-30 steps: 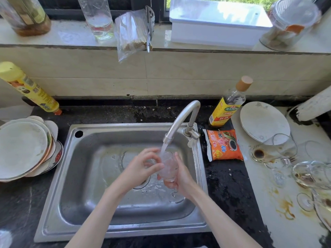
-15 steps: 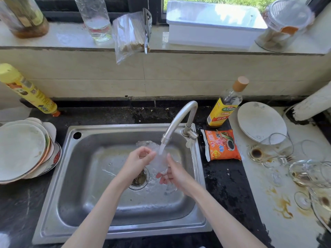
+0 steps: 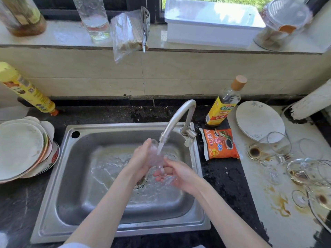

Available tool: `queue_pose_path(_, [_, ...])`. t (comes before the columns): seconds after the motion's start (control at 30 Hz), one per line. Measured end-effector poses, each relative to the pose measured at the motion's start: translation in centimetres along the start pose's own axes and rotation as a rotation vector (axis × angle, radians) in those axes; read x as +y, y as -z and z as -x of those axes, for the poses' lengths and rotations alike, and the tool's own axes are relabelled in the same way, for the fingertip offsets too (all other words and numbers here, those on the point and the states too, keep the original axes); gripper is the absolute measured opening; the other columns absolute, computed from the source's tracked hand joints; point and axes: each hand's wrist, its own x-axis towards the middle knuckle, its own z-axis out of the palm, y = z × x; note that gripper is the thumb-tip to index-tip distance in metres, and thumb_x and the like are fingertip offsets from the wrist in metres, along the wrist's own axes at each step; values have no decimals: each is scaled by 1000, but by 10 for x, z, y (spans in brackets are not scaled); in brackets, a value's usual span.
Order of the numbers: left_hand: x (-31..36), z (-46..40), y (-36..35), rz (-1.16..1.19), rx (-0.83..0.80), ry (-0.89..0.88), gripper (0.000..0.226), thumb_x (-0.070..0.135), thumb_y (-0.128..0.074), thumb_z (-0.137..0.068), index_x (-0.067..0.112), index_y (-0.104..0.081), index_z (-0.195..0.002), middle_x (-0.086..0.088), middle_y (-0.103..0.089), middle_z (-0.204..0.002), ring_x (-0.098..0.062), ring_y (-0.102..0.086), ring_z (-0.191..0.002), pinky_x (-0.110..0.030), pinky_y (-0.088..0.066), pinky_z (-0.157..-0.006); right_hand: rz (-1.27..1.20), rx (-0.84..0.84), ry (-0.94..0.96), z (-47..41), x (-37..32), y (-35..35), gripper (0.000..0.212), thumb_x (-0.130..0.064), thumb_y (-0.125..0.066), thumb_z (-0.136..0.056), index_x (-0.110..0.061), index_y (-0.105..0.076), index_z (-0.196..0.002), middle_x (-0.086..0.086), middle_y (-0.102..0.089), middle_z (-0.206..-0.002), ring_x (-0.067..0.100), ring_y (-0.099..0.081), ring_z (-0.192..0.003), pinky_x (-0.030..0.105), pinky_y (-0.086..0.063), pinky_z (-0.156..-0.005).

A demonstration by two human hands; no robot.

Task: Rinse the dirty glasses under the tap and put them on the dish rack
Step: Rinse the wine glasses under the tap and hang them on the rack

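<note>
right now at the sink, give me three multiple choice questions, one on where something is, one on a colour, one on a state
1. Where does the orange sauce packet lie?
A. in the sink
B. on the counter right of the tap
C. on the window ledge

2. What colour is the label on the bottle behind that packet?
A. yellow
B. blue
C. black

3. What is the tap doing?
A. off
B. dripping on a plate
C. running onto the glass

Answers:
1 B, it lies beside the sink rim.
2 A, yellow with a red band.
3 C, water streams onto the glass, held by the left hand and right hand.
</note>
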Motion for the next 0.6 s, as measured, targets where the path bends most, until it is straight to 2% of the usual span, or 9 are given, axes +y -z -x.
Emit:
queue_pose_path(0.07, [2, -1, 2, 23, 29, 17, 38, 39, -42, -97, 4, -55, -92, -12, -64, -78, -25, -58, -72, -36, -44, -74, -29, 18, 26, 1, 0, 4, 26, -28, -50, -96, -5, -63, -96, 7, -70, -73, 18, -66, -66, 26, -53, -62])
queue_pose_path(0.2, [8, -3, 0, 128, 70, 14, 38, 35, -38, -99, 8, -49, -76, -3, -62, -52, -20, -56, -58, -36, -44, -67, -124, 60, 74, 1, -2, 5, 24, -26, -52, -95, -5, -65, -93, 5, -69, -72, 17, -65, -69, 25, -54, -66])
queue_pose_path(0.27, [11, -5, -1, 175, 89, -13, 30, 35, -38, -99, 10, -54, -95, -7, -63, -71, -20, -59, -69, -41, -46, -75, -193, 67, 71, 1, -5, 4, 25, -27, -54, -94, -6, -65, -90, 6, -68, -73, 18, -65, -71, 28, -52, -72])
queue_pose_path(0.3, [12, -7, 0, 205, 101, -13, 36, 35, -39, -99, 6, -50, -116, -7, -62, -83, -21, -60, -80, -44, -46, -81, -229, 69, 65, 1, -6, 4, 25, -27, -55, -94, -5, -65, -89, 7, -67, -73, 19, -65, -71, 29, -52, -73])
queue_pose_path(0.33, [15, -7, 1, 239, 116, 2, 42, 35, -39, -99, 2, -44, -124, -7, -60, -89, -21, -60, -85, -43, -46, -82, -262, 70, 60, 0, -7, 3, 26, -28, -55, -93, -4, -65, -89, 8, -67, -74, 20, -64, -72, 30, -53, -73])
queue_pose_path(0.37, [16, -10, 4, 273, 125, -6, 37, 34, -40, -99, 7, -44, -124, -7, -58, -86, -21, -59, -80, -40, -48, -77, -291, 69, 58, 0, -8, 2, 26, -28, -55, -93, -4, -65, -90, 9, -67, -75, 20, -64, -74, 31, -54, -72])
queue_pose_path(0.4, [19, -10, 6, 307, 136, -10, 28, 34, -41, -99, 10, -46, -112, -7, -56, -81, -20, -57, -72, -37, -48, -68, -319, 65, 59, -2, -10, 1, 26, -28, -55, -93, -4, -65, -90, 9, -67, -76, 21, -63, -75, 32, -55, -72])
queue_pose_path(0.47, [22, -11, 9, 367, 167, -3, 28, 33, -41, -99, 6, -44, -90, -9, -52, -76, -21, -55, -64, -36, -46, -57, -361, 63, 60, -5, -12, -3, 25, -26, -55, -93, -3, -63, -91, 12, -66, -79, 23, -62, -77, 34, -55, -75])
queue_pose_path(0.6, [25, -11, 13, 411, 236, -8, 29, 31, -42, -99, 7, -45, -82, -10, -54, -84, -22, -57, -72, -38, -46, -58, -407, 99, 79, -11, -13, -8, 22, -22, -54, -95, -2, -60, -90, 15, -65, -84, 25, -62, -80, 39, -51, -86])
